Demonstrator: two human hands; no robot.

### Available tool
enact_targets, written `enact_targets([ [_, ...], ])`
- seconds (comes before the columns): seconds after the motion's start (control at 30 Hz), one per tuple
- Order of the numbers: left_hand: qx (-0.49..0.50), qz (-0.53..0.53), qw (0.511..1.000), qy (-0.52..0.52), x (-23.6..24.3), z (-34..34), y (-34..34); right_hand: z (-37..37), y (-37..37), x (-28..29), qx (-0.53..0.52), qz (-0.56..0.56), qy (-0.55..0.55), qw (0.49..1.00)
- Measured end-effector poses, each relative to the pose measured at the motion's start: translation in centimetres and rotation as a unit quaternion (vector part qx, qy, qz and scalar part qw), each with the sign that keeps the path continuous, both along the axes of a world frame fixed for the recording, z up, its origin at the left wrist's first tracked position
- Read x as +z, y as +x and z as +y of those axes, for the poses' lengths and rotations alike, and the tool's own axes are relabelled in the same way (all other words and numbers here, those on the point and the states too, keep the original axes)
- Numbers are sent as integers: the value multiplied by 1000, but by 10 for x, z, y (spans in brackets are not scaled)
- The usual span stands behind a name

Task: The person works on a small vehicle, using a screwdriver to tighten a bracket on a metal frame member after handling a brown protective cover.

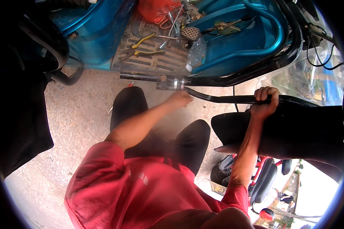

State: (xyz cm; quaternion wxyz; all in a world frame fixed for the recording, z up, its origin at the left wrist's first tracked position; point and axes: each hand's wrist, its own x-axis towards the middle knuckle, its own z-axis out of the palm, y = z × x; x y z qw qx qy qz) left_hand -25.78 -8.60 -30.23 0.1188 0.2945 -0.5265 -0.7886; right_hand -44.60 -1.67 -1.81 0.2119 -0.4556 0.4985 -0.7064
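My right hand (pixel 265 101) is wrapped round a bent black tube (pixel 227 99) on the right, with its fingers over the top. Just below the tube's left end, my left hand (pixel 179 99) is closed, its fingers curled; whatever they hold, if anything, is hidden. Above that hand, a shiny metal sleeve (pixel 171 84) sits at the black frame bar (pixel 218 81) along the edge of a blue vehicle. The bent tube's end meets or comes very near this sleeve; I cannot tell whether they are joined.
On the vehicle's ribbed floor lie yellow-handled pliers (pixel 133 52), a clear plastic bottle (pixel 197 53) and several metal tools, beside a pedal (pixel 190 33) and a red bag (pixel 155 11). Black cables (pixel 320 64) hang at right. A red two-wheeler (pixel 264 179) stands behind my right arm.
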Motion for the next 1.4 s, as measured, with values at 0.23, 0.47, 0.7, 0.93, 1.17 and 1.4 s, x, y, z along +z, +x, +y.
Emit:
enact_targets([
  [0.23, 39, 26, 999, 6, 13, -5, 5, 2, -3, -1, 16, -8, -2, 1000],
  [0.47, 204, -20, 920, -334, 50, -37, 15, 3, -1, 1, 2, -22, 5, 1000],
  [0.7, 90, 19, 968, -235, 42, -76, 5, 2, -6, 0, 29, -33, 11, 999],
  [0.93, 133, 57, 853, -502, 17, -81, -7, 3, -3, 1, 19, -18, 21, 999],
  [1.17, 158, 60, 822, -544, 18, -78, -5, 2, 0, 1, 12, -8, 15, 1000],
  [1.4, 161, 73, 828, -532, 18, -80, -5, 1, -1, 1, 15, -12, 13, 1000],
])
